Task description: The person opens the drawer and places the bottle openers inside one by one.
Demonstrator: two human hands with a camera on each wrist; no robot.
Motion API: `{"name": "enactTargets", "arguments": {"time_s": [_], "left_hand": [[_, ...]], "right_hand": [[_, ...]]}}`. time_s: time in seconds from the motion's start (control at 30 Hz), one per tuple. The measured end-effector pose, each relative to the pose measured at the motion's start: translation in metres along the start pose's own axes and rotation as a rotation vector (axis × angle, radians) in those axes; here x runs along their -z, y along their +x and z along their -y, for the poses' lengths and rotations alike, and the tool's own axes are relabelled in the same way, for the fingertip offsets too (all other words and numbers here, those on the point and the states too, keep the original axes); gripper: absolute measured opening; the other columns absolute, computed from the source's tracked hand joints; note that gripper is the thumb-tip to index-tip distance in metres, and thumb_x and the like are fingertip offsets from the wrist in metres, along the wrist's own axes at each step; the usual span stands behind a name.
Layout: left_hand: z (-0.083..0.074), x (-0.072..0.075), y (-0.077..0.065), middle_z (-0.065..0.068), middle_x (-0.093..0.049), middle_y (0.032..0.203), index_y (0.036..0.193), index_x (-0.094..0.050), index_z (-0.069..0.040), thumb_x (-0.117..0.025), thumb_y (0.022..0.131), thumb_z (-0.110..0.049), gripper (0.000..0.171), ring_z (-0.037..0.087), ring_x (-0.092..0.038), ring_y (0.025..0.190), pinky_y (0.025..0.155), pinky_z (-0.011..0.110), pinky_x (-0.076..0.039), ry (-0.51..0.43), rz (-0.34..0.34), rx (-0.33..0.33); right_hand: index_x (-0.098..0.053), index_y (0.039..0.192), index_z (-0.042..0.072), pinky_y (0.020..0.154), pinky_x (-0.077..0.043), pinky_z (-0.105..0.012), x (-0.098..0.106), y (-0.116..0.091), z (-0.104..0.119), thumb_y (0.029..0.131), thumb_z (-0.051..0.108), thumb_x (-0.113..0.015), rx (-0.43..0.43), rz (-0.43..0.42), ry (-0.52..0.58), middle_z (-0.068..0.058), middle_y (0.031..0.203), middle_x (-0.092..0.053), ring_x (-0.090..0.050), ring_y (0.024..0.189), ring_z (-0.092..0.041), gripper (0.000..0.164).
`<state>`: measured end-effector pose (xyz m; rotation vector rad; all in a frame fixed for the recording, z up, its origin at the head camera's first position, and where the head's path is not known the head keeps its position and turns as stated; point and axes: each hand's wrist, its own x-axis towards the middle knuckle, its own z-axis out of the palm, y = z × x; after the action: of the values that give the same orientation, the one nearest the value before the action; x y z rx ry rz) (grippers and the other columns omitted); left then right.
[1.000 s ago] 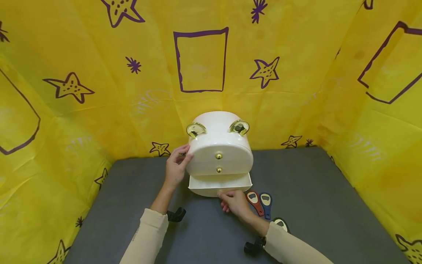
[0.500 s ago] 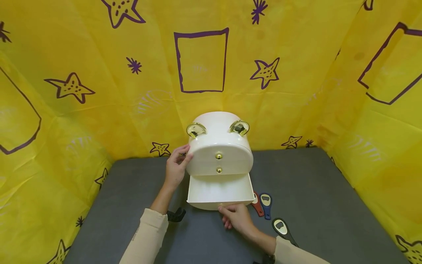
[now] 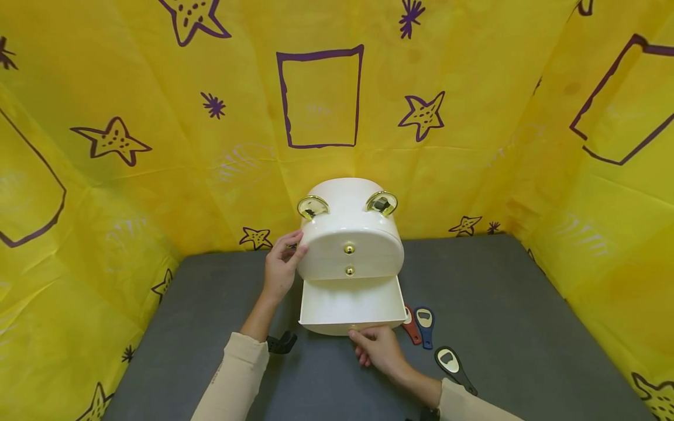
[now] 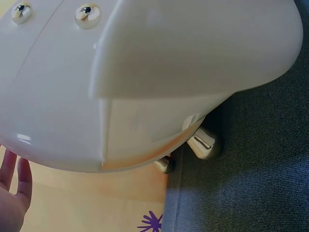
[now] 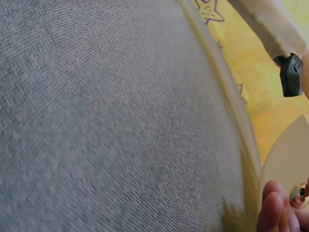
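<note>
Left hand (image 3: 279,270): my fingers spread, touching the white cabinet (image 3: 323,257)
Right hand (image 3: 380,349): I am pinching the golden knob (image 5: 297,195) of the pulled-out drawer (image 3: 351,301)
Cabinet: stands on the desk (image 3: 505,327), blue bottle opener (image 3: 424,324) near its right

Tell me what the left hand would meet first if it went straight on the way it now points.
Most likely the white cabinet: the left hand lies right at its side, pointing towards it, though depth at the fingertips is hard to judge.
</note>
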<state>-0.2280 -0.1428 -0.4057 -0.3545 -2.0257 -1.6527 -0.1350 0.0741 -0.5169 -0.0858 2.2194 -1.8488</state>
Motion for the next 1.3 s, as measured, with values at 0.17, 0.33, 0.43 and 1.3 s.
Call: {"name": "enactTargets", "arguments": {"time_s": [0.17,0.33,0.43,1.3], "left_hand": [[0.000,0.000,0.000,0.031,-0.060,0.124,0.111,-0.064,0.014,-0.068,0.086,0.005,0.027,0.002,-0.056,0.106,0.081,0.009,-0.047,-0.006,-0.002,0.000],[0.000,0.001,0.000,0.031,-0.059,0.124,0.111,-0.064,0.014,-0.068,0.086,0.005,0.027,-0.002,-0.055,0.107,0.082,0.009,-0.047,-0.012,0.002,-0.003],[0.000,0.001,0.000,0.031,-0.059,0.124,0.111,-0.064,0.014,-0.068,0.086,0.005,0.028,-0.003,-0.055,0.107,0.082,0.009,-0.047,-0.017,0.002,0.001],[0.001,0.001,0.000,0.029,-0.061,0.124,0.110,-0.065,0.013,-0.069,0.086,0.003,0.027,-0.003,-0.055,0.107,0.081,0.010,-0.048,-0.017,-0.005,0.011]], "right_hand": [[-0.071,0.093,-0.010,0.043,-0.048,-0.022,0.009,0.000,-0.002,0.093,0.028,-0.066,0.029,0.065,-0.056,-0.007,0.063,-0.065,-0.055,0.046,-0.007,0.037],[-0.071,0.086,-0.007,0.044,-0.049,-0.022,0.029,-0.004,0.000,0.092,0.024,-0.066,0.077,0.161,-0.183,-0.010,0.064,-0.065,-0.056,0.049,-0.008,0.032],[-0.071,0.082,-0.003,0.046,-0.049,-0.023,0.046,-0.007,0.001,0.092,0.022,-0.067,0.112,0.221,-0.290,-0.009,0.064,-0.066,-0.057,0.051,-0.007,0.028],[-0.056,0.066,0.010,0.053,-0.037,-0.029,0.158,-0.045,0.007,0.066,0.028,-0.087,-0.090,-0.025,-0.901,0.002,0.062,-0.053,-0.047,0.059,-0.014,0.036]]}}
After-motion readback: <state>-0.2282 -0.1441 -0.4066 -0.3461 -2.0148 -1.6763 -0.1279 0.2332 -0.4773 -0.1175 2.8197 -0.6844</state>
